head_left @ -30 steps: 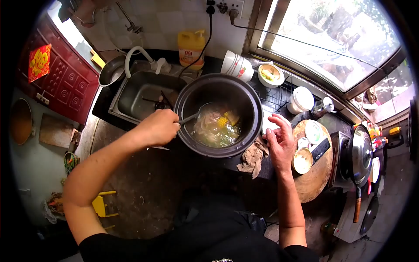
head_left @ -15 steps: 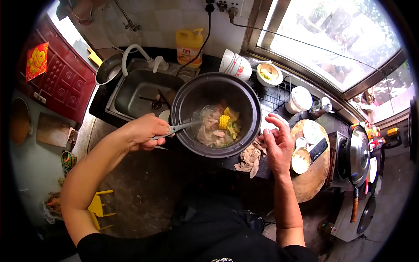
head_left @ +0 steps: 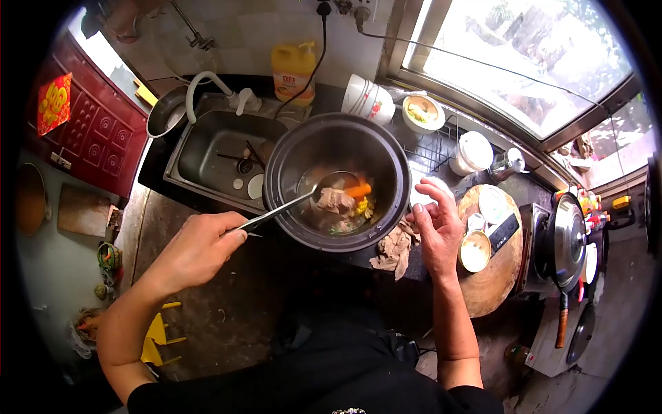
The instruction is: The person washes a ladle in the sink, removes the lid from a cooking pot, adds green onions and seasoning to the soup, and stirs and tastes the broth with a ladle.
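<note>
A large dark pot [head_left: 331,141] stands in the middle, with cloudy soup inside. My left hand [head_left: 198,250] is closed around the handle of a ladle [head_left: 289,205], which reaches over the pot's left rim. In the ladle's bowl lies a chunk of meat [head_left: 336,201], with an orange carrot piece [head_left: 358,190] beside it and yellow corn [head_left: 364,207] close by. My right hand [head_left: 439,234] is open near the pot's right side, fingers apart and loosely bent, holding nothing. Below the pot's right rim lies a crumpled brownish cloth [head_left: 394,252].
Left of the pot is a metal sink [head_left: 207,155], with a yellow soap bottle [head_left: 293,72] behind it. White bowls [head_left: 365,100] and a bowl of food [head_left: 422,112] stand behind right. A round wooden board [head_left: 493,293] carries a small bowl [head_left: 475,251]. A lidded pan [head_left: 567,238] sits at far right.
My left hand has moved left and down, and the ladle's bowl now shows with meat in it. Carrot has come into view and the corn is lower. My right hand stays nearly still.
</note>
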The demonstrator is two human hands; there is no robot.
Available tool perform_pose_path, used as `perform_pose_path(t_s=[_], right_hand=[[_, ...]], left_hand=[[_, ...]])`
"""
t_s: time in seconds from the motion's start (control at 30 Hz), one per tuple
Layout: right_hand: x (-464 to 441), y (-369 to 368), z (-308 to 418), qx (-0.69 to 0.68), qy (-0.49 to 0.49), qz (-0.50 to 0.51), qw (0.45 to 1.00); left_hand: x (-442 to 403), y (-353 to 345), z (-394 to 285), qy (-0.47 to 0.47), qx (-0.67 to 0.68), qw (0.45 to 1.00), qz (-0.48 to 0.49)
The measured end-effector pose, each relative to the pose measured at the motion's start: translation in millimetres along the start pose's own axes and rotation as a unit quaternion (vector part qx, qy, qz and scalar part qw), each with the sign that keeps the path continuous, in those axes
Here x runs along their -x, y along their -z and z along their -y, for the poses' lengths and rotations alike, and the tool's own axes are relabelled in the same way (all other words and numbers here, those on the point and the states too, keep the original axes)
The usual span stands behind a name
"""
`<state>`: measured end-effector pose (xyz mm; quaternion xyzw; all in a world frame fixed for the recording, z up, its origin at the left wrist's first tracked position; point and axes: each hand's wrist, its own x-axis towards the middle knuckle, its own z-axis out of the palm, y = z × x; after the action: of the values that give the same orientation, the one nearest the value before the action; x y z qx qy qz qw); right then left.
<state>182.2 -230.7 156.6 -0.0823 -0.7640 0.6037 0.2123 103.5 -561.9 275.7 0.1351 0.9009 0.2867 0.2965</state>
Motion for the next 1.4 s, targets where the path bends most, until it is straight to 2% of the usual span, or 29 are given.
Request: perform_pose_path(t_s=[0.1,0.2,0.47,0.67,0.87,1.2,1.4], right_hand=[[-1,-4,1,-0.020,0.000,-0.002,1.000],[-2,-11,4,-0.034,0.009,0.003,0.999],[0,-18,12,-0.039,0.048,-0.002,0.998],[3,-23,12,-0.041,0.038,0.004,0.998],[5,-27,15,-0.052,0.006,0.002,0.999],[-4,-38,20,-0.049,0.043,-0.004,0.998],[-6,-41,23,-0.031,0.034,-0.017,0.999]], left_hand=[[-11,-17,10,-0.222,-0.140,0.957,-0.127],[-17,-21,-11,-0.210,-0.253,0.932,-0.153],[-65,-26,-7,-0.333,-0.384,0.848,-0.149],[-75,-40,3,-0.323,-0.475,0.809,-0.123],[-52,-20,13,-0.278,-0.464,0.834,-0.107],[27,31,0,-0.180,-0.360,0.906,-0.129],[25,21,10,-0.194,-0.329,0.919,-0.096]])
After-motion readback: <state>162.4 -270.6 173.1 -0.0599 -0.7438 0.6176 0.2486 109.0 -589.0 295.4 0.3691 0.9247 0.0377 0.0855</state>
